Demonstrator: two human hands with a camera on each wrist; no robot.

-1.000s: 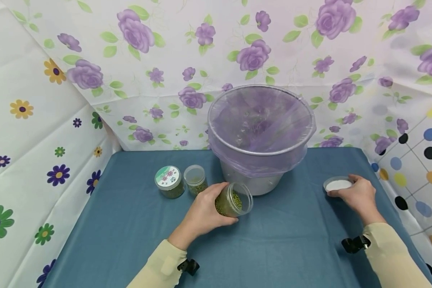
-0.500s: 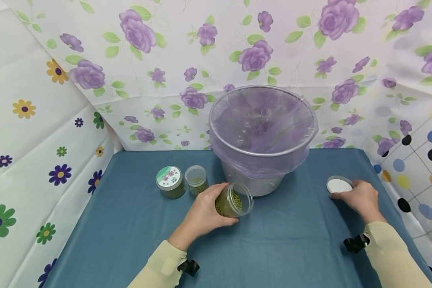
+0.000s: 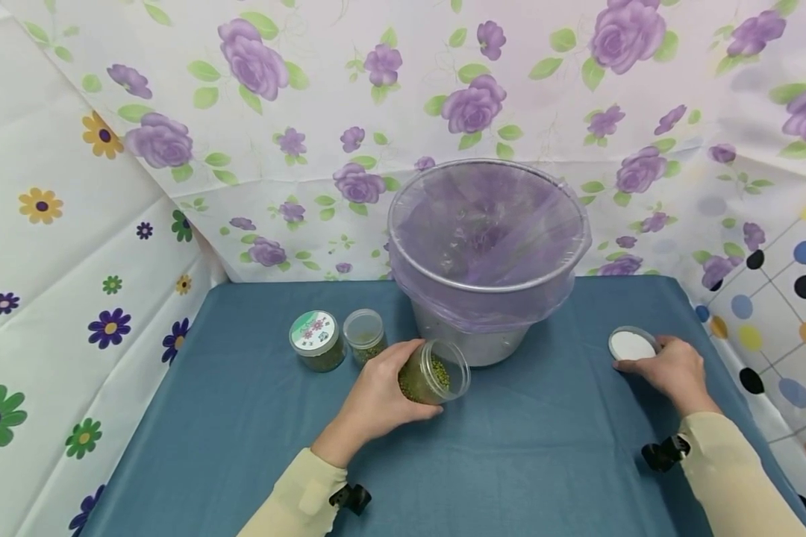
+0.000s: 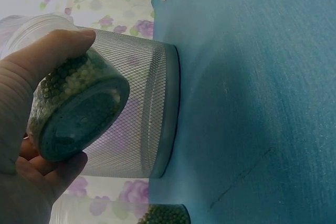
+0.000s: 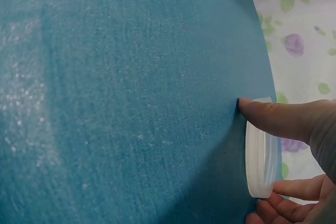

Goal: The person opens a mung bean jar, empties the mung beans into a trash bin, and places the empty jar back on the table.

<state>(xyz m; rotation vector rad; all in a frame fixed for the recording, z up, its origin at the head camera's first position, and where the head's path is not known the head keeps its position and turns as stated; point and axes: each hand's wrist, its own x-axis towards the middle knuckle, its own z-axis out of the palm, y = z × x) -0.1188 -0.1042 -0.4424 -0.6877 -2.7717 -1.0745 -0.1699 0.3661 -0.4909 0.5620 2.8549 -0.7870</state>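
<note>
My left hand (image 3: 383, 388) grips a clear plastic jar (image 4: 79, 103) part filled with green beans, probably mung beans. The jar is tilted, with its uncovered mouth facing right and the beans (image 3: 441, 374) showing inside. In the head view it overlaps the lower front of a mesh bin. At the far right, my right hand (image 3: 675, 373) holds a round clear lid (image 3: 631, 345) with a white inside, thumb and fingers at its edge. The right wrist view shows this lid (image 5: 258, 156) from the side, right at the blue cloth.
Behind the left hand stands the mesh bin (image 3: 470, 343), lined with a purple-tinted bag (image 3: 490, 306). To its left are a smaller clear jar (image 3: 365, 335) with beans and a jar with a flowered label on its lid (image 3: 314, 332). Patterned cloths (image 3: 309, 201) border the blue-covered table (image 3: 510, 462).
The lid in my right hand has tipped slightly, showing more of its white inside, and the fingers have shifted a little lower. My left hand and the jar have stayed almost still.
</note>
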